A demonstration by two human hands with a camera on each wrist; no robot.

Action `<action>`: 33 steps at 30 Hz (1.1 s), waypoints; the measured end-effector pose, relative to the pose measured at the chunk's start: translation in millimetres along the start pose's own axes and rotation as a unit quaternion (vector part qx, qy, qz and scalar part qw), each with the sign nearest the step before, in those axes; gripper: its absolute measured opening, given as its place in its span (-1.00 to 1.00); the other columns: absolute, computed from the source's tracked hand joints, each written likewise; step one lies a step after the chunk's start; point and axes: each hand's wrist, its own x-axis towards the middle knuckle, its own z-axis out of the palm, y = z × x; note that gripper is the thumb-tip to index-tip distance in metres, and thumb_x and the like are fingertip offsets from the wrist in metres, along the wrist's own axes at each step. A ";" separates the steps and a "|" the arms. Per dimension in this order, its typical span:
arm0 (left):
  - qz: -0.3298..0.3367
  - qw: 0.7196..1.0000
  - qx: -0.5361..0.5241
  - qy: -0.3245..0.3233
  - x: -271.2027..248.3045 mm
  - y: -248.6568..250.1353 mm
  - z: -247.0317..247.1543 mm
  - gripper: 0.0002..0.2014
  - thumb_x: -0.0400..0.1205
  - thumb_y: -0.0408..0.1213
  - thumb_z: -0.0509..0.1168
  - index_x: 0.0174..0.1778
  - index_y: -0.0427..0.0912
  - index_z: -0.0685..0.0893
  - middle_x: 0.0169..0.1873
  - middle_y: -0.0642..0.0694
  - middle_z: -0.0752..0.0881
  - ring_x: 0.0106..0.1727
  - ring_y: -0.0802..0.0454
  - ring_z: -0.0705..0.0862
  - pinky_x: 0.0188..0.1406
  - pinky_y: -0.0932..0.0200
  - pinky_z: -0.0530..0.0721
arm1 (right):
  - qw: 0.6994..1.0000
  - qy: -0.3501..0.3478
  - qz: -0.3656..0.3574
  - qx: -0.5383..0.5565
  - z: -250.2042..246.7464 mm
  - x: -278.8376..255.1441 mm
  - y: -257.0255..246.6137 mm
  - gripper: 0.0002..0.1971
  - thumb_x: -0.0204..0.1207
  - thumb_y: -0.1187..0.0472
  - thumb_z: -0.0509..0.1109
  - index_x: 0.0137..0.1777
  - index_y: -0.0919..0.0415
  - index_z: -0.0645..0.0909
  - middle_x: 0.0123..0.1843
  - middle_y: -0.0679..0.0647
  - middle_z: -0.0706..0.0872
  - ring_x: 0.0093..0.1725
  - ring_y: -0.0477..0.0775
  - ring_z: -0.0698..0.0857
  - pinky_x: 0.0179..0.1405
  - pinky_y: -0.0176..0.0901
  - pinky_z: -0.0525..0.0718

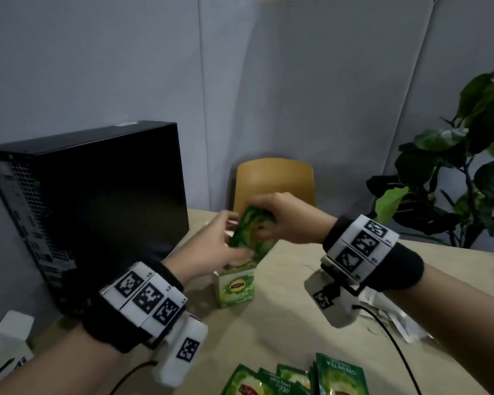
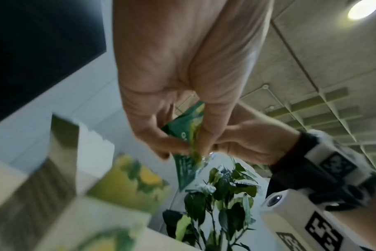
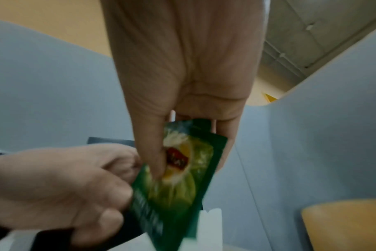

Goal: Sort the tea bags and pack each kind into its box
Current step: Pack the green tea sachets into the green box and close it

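Observation:
A light-green Lipton tea box (image 1: 236,287) stands upright on the table with its top flaps open. Right above its mouth, my right hand (image 1: 264,227) grips a small stack of green tea bags (image 1: 250,232) from the top, thumb on the printed face (image 3: 172,195). My left hand (image 1: 234,236) pinches the same stack at its left edge, between thumb and fingertips (image 2: 184,149). The bags' lower end points down toward the box opening (image 2: 127,183). Several more green tea bags (image 1: 297,377) lie fanned out at the near edge of the table.
A black computer tower (image 1: 92,201) stands close on the left. A yellow chair (image 1: 274,181) is behind the table, a leafy plant (image 1: 454,172) at the right. Crumpled clear wrappers (image 1: 397,320) lie under my right wrist. A white box (image 1: 9,329) sits at the lower left.

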 end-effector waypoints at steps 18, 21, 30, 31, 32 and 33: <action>0.019 0.935 0.353 0.019 -7.0 -54.0 -5.1 -0.77 0.44 0.06 0.42 -0.33 0.16 0.47 -0.07 0.14 0.60 0.09 0.08 0.47 0.12 0.06 0.29 | 0.977 -0.174 0.003 -0.126 54.3 24.8 3.3 -0.67 0.53 0.26 0.33 0.30 0.15 0.53 0.13 0.19 0.73 0.09 0.19 0.66 0.01 -0.14 0.57; 0.035 0.943 0.328 0.043 -7.8 -55.2 -2.8 -0.60 0.40 0.05 0.46 -0.19 0.05 0.32 -0.15 0.15 0.65 -0.03 0.14 0.56 0.05 0.08 0.34 | 0.954 -0.244 0.021 -0.174 61.2 29.5 -7.2 -0.64 0.57 0.24 0.27 0.37 0.14 0.47 0.20 0.20 0.69 0.17 0.24 0.64 0.09 -0.13 0.56; 0.016 0.944 0.326 0.050 -12.1 -57.9 6.4 -0.54 0.47 0.00 0.41 0.05 0.02 0.25 0.03 0.07 0.49 0.04 0.07 0.44 0.04 0.07 0.33 | 0.926 -0.339 0.142 -0.092 60.3 24.9 -5.6 -0.57 0.69 0.06 -0.03 0.51 0.17 0.24 0.53 0.20 0.39 0.50 0.22 0.34 0.50 0.13 0.14; 0.016 0.945 0.324 0.050 -11.5 -58.3 6.8 -0.53 0.48 -0.02 0.41 0.06 0.01 0.23 0.02 0.07 0.47 0.03 0.09 0.43 0.03 0.08 0.32 | 0.920 -0.353 0.131 -0.113 64.9 23.1 -3.3 -0.57 0.69 0.04 -0.07 0.50 0.15 0.27 0.57 0.18 0.34 0.58 0.20 0.24 0.58 0.24 -0.03; 0.016 0.945 0.325 0.048 -11.3 -58.9 7.6 -0.52 0.48 -0.04 0.41 0.07 0.02 0.21 0.03 0.07 0.46 0.05 0.09 0.44 0.04 0.08 0.32 | 0.912 -0.369 0.121 -0.130 69.3 20.8 -2.2 -0.57 0.69 0.03 -0.11 0.49 0.12 0.31 0.59 0.18 0.30 0.62 0.19 0.15 0.59 0.32 -0.17; 0.018 0.943 0.328 0.045 -10.9 -59.6 8.5 -0.52 0.49 -0.04 0.39 0.08 0.03 0.20 0.05 0.07 0.46 0.10 0.09 0.46 0.06 0.08 0.32 | 0.911 -0.374 0.112 -0.137 73.0 19.3 -0.3 -0.56 0.70 0.02 -0.14 0.46 0.09 0.35 0.58 0.18 0.31 0.63 0.18 0.13 0.58 0.36 -0.24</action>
